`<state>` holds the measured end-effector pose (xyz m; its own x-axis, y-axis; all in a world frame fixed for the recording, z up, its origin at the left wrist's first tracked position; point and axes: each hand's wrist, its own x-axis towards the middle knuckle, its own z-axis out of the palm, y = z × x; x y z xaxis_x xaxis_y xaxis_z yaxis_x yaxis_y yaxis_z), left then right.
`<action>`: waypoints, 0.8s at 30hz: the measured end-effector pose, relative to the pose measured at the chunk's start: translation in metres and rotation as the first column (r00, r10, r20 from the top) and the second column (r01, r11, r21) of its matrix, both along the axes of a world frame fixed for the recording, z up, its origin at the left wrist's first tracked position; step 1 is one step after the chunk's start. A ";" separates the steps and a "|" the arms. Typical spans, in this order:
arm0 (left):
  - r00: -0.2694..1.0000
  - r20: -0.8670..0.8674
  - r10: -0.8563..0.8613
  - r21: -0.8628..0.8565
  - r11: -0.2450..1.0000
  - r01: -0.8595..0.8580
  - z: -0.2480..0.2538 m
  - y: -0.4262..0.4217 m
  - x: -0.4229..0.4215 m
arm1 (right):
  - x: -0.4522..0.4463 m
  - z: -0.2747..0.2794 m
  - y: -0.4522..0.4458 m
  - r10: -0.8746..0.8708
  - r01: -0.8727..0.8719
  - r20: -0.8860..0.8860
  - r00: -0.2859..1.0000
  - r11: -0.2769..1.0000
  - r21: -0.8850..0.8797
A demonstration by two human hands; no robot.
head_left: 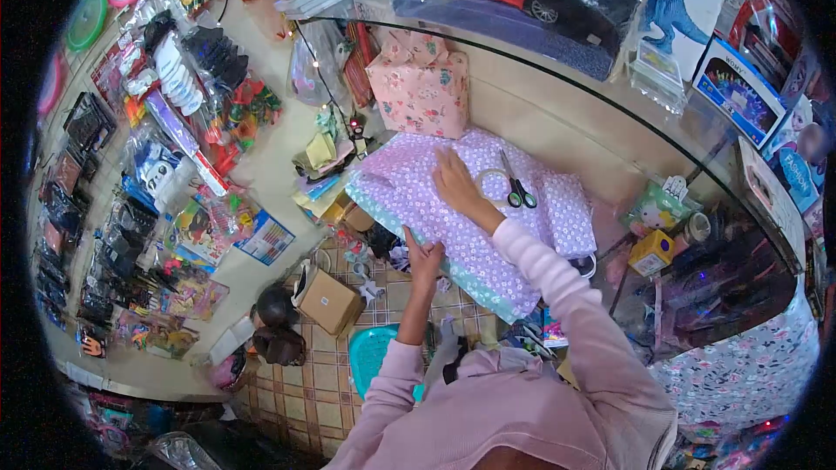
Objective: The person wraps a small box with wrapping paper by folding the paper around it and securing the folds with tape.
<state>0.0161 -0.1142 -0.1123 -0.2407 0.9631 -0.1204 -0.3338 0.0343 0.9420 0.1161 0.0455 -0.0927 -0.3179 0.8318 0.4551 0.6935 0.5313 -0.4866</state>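
Lilac floral wrapping paper (488, 244) with a mint-green border lies spread across the counter. My left hand (423, 258) is at its near left edge, closed on the border with one finger extended up along it. Higher up on the sheet, my right hand (459, 181) rests with fingers stretched out, holding nothing. Just to its right are black-handled scissors (517, 191), lying partly over a roll of clear tape (490, 183). Behind the sheet stands a gift bag or parcel in pink floral paper (422, 91).
A glass shelf (557, 65) with boxed toys curves over the counter's back. A yellow box (650, 253) stands at the right. Below left are a cardboard box (328, 302) and a turquoise plastic stool or basin (370, 357). Packaged goods hang on the left wall.
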 end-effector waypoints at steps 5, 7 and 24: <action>0.999 -0.032 -0.024 0.023 0.999 0.025 -0.005 0.000 -0.001 | -0.009 -0.036 0.007 -0.164 0.165 -0.024 0.986 0.986 0.037; 0.999 -0.036 -0.023 0.024 0.999 0.024 -0.006 -0.001 0.000 | -0.006 -0.035 0.004 -0.156 0.157 -0.029 0.987 0.988 0.018; 0.968 -0.236 -0.087 0.088 0.990 0.111 0.017 -0.053 -0.057 | 0.013 -0.026 0.014 -0.123 0.121 -0.027 0.992 0.990 -0.071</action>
